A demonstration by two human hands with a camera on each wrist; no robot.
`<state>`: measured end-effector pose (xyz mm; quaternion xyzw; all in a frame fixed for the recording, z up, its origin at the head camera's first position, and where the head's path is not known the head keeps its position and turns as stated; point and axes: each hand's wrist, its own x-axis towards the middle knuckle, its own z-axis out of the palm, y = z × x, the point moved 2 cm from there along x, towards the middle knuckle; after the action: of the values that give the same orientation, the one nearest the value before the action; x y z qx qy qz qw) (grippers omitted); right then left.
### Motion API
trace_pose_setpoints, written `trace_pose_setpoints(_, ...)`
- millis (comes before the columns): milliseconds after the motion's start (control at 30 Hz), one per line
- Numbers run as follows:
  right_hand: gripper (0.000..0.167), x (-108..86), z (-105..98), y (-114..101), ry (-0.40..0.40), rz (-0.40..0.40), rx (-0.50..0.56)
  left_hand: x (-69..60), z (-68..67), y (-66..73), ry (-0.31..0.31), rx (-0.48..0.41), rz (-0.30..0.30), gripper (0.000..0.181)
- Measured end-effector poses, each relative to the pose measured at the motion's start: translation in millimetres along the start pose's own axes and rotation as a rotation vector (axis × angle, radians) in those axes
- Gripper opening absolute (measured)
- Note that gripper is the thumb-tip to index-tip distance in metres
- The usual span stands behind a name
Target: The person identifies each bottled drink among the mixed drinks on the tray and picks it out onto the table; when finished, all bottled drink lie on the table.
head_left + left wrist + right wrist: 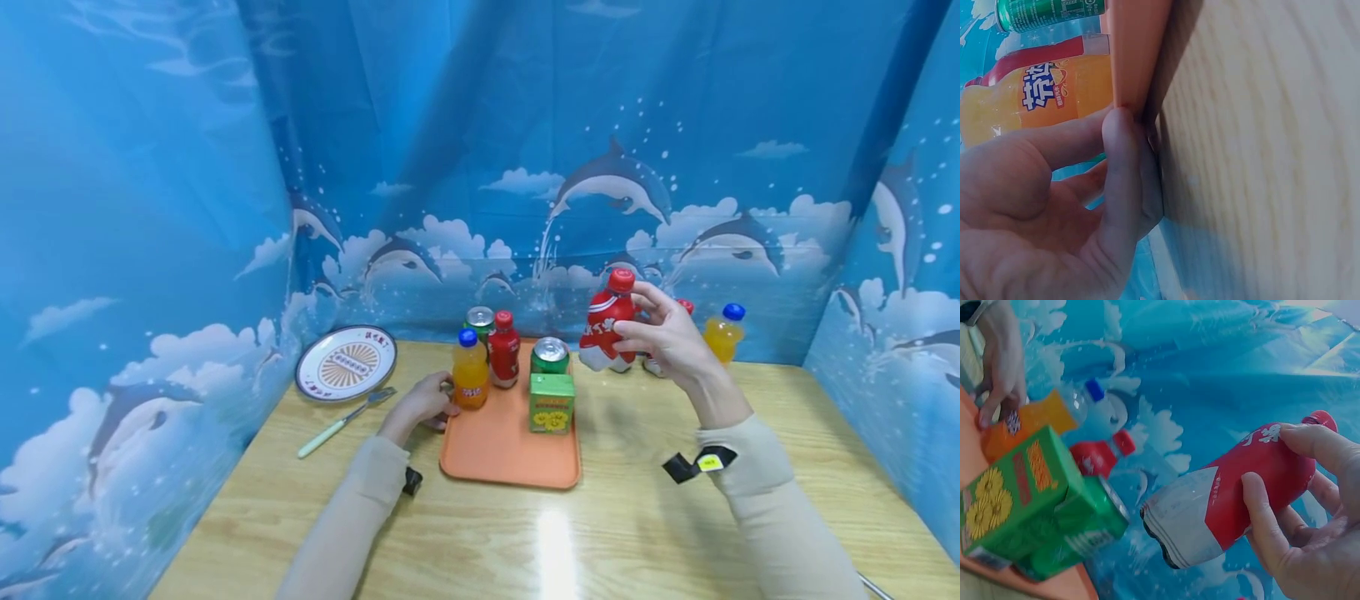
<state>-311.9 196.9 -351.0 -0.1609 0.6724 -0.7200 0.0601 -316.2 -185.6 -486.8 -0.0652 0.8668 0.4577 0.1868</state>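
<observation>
My right hand (667, 337) holds a red-labelled bottle (1241, 487) with a red cap, fingers and thumb round its upper part, in the air right of the orange tray (510, 458). My left hand (423, 400) pinches the tray's left rim; in the left wrist view, its fingertips (1124, 125) meet at that rim. Beside them on the tray stands an orange drink bottle (470, 375) with a blue cap. The tray also bears a smaller red bottle (504, 350), a green can (550, 354), a green carton (552, 404) and another can (480, 318) at the back.
A white patterned plate (347, 363) leans at the back left, with a green-handled fork (337, 429) before it. Behind my right hand stand an orange bottle (723, 333) and a partly hidden red-capped bottle (686, 306). A blue dolphin curtain (480, 125) surrounds the wooden table (637, 517).
</observation>
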Motion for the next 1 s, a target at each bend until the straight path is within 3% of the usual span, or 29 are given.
trace_pose_setpoints(467, 0.057, -0.6, -27.2, 38.6, 0.09, 0.055, -0.285, -1.0, -2.6, 1.6, -0.009, 0.013, 0.006, 0.054)
trace_pose_setpoints(1000, 0.066, 3.6, -40.6, 73.4, 0.132, 0.128, -0.294, 0.1, -1.6, -2.3, -0.015, -0.008, 0.013, 0.052)
